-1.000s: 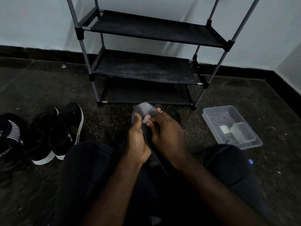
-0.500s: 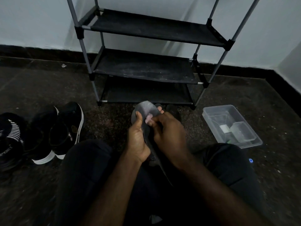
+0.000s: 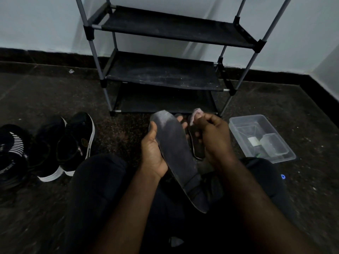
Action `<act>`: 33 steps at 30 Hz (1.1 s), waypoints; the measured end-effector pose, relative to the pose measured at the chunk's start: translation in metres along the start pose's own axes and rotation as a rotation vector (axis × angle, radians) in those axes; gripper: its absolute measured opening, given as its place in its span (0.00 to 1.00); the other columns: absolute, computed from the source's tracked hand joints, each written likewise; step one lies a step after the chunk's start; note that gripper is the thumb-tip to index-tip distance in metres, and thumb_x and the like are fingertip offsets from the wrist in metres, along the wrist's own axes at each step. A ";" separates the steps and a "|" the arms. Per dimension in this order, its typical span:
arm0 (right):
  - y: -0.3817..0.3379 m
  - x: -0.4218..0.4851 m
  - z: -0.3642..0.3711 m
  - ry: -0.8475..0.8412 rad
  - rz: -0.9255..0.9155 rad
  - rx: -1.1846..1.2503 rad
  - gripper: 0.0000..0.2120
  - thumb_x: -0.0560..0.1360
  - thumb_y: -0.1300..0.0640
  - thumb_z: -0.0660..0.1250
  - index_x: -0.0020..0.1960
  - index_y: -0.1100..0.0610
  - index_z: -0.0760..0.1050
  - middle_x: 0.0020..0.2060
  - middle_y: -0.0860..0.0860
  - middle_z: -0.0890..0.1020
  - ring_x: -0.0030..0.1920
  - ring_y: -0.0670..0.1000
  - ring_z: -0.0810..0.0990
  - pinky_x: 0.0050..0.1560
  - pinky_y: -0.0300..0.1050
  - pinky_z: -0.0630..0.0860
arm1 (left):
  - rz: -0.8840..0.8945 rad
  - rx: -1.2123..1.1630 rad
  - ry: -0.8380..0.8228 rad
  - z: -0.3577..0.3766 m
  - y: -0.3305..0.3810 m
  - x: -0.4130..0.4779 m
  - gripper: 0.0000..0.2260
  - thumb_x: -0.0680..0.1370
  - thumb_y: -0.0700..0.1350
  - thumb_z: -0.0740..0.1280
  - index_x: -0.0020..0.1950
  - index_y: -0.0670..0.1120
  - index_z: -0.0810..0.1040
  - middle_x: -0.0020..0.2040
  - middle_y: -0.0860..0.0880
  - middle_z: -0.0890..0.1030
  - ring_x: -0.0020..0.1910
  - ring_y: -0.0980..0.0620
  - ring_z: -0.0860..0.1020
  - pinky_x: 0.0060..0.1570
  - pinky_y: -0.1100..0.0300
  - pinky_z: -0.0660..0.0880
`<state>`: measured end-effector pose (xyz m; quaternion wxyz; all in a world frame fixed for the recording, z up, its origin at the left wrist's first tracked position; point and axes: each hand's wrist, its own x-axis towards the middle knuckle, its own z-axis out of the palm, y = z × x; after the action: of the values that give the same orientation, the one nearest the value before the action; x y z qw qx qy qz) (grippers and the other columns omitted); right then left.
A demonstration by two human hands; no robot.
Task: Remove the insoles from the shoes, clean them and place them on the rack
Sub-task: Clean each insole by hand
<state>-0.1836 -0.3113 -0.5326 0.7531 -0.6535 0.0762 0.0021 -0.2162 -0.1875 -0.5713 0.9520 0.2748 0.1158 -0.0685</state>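
My left hand [image 3: 152,149] grips a dark grey insole [image 3: 176,153] by its left edge, toe end up, above my lap. Its toe area looks paler and dusty. My right hand [image 3: 212,138] is to the right of the insole and pinches a small pinkish cloth [image 3: 196,114] between thumb and fingers, off the insole's surface. A second dark insole or shoe [image 3: 197,149] lies on the floor behind my right hand, partly hidden. The black three-shelf rack [image 3: 165,74] stands just beyond my hands, its shelves bare.
A pair of black sneakers with white soles [image 3: 64,145] stands on the floor at left, with another black striped shoe [image 3: 12,149] at the far left. A clear plastic tub [image 3: 260,138] holding small items sits at right. My dark-trousered legs fill the foreground.
My right hand with the cloth has come off the insole's toe and moved right. The insole's face, covered by that hand before, is in full view.
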 end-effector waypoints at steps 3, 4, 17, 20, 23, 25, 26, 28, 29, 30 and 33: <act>-0.002 0.000 -0.005 -0.039 -0.004 0.010 0.09 0.78 0.59 0.66 0.56 0.63 0.74 0.32 0.55 0.79 0.29 0.51 0.75 0.33 0.48 0.77 | 0.024 -0.051 -0.016 -0.001 0.002 0.001 0.29 0.81 0.61 0.52 0.62 0.40 0.80 0.64 0.41 0.79 0.62 0.45 0.78 0.66 0.49 0.72; -0.001 0.000 -0.006 -0.051 -0.036 -0.028 0.10 0.78 0.60 0.66 0.58 0.59 0.73 0.33 0.54 0.80 0.29 0.50 0.76 0.33 0.46 0.77 | 0.031 -0.057 -0.018 0.000 0.003 0.001 0.29 0.81 0.60 0.53 0.62 0.39 0.80 0.63 0.40 0.79 0.63 0.44 0.78 0.67 0.49 0.71; 0.019 -0.025 0.006 -0.372 -0.332 -0.566 0.04 0.74 0.62 0.71 0.49 0.57 0.81 0.46 0.47 0.84 0.49 0.42 0.82 0.55 0.43 0.79 | 0.026 0.011 0.000 -0.003 0.005 0.005 0.30 0.74 0.59 0.61 0.69 0.41 0.71 0.66 0.35 0.75 0.67 0.40 0.74 0.70 0.44 0.66; 0.021 -0.032 0.011 -0.398 -0.380 -0.597 0.11 0.74 0.63 0.72 0.55 0.56 0.78 0.47 0.46 0.83 0.50 0.40 0.81 0.54 0.37 0.78 | 0.015 0.020 -0.004 -0.004 0.005 0.007 0.30 0.75 0.62 0.59 0.67 0.40 0.72 0.66 0.36 0.75 0.67 0.40 0.75 0.69 0.45 0.67; 0.018 -0.028 0.014 -0.329 -0.531 -0.737 0.10 0.73 0.63 0.72 0.54 0.56 0.81 0.49 0.49 0.80 0.49 0.41 0.78 0.53 0.28 0.73 | 0.008 0.049 -0.025 -0.005 0.002 0.007 0.31 0.77 0.65 0.54 0.67 0.42 0.73 0.67 0.37 0.75 0.68 0.40 0.73 0.70 0.45 0.65; 0.015 -0.021 0.016 -0.260 -0.580 -0.829 0.07 0.73 0.63 0.71 0.50 0.56 0.83 0.47 0.48 0.78 0.47 0.42 0.76 0.49 0.25 0.69 | 0.010 0.078 -0.038 -0.005 -0.002 0.007 0.32 0.77 0.65 0.55 0.68 0.42 0.73 0.66 0.39 0.76 0.67 0.42 0.74 0.70 0.47 0.66; 0.013 -0.016 0.018 -0.218 -0.588 -0.862 0.06 0.74 0.62 0.70 0.49 0.56 0.83 0.46 0.48 0.78 0.46 0.42 0.76 0.48 0.26 0.70 | 0.013 0.098 -0.038 -0.004 -0.003 0.006 0.32 0.76 0.65 0.56 0.68 0.42 0.73 0.66 0.40 0.77 0.66 0.44 0.75 0.69 0.49 0.67; 0.011 -0.006 0.022 -0.136 -0.610 -0.906 0.05 0.74 0.61 0.70 0.48 0.55 0.82 0.46 0.49 0.80 0.46 0.46 0.78 0.49 0.37 0.75 | 0.033 0.135 -0.028 -0.005 -0.004 0.006 0.32 0.75 0.64 0.56 0.68 0.42 0.74 0.64 0.41 0.79 0.65 0.45 0.76 0.67 0.51 0.70; 0.011 -0.003 0.024 -0.110 -0.615 -0.924 0.05 0.74 0.61 0.70 0.48 0.56 0.82 0.45 0.50 0.81 0.47 0.47 0.78 0.49 0.43 0.77 | 0.043 0.153 -0.015 -0.006 -0.003 0.007 0.32 0.76 0.64 0.55 0.67 0.42 0.74 0.64 0.40 0.79 0.65 0.44 0.76 0.66 0.51 0.70; 0.011 -0.004 0.027 -0.107 -0.609 -0.923 0.05 0.74 0.61 0.69 0.47 0.56 0.82 0.44 0.50 0.81 0.46 0.48 0.79 0.49 0.46 0.77 | 0.042 0.158 -0.005 -0.007 -0.002 0.008 0.31 0.77 0.64 0.54 0.67 0.42 0.75 0.63 0.40 0.80 0.64 0.44 0.77 0.65 0.51 0.71; 0.014 -0.024 0.035 -0.216 -0.525 -0.819 0.05 0.74 0.62 0.70 0.47 0.55 0.83 0.44 0.48 0.83 0.47 0.44 0.80 0.52 0.45 0.78 | 0.024 0.107 -0.002 -0.009 0.003 0.010 0.32 0.79 0.65 0.50 0.68 0.42 0.73 0.66 0.41 0.78 0.66 0.45 0.76 0.68 0.50 0.68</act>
<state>-0.2049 -0.2720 -0.5392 0.4134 -0.8888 -0.1764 -0.0899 -0.2074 -0.1809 -0.5804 0.9368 0.3267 0.1079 -0.0635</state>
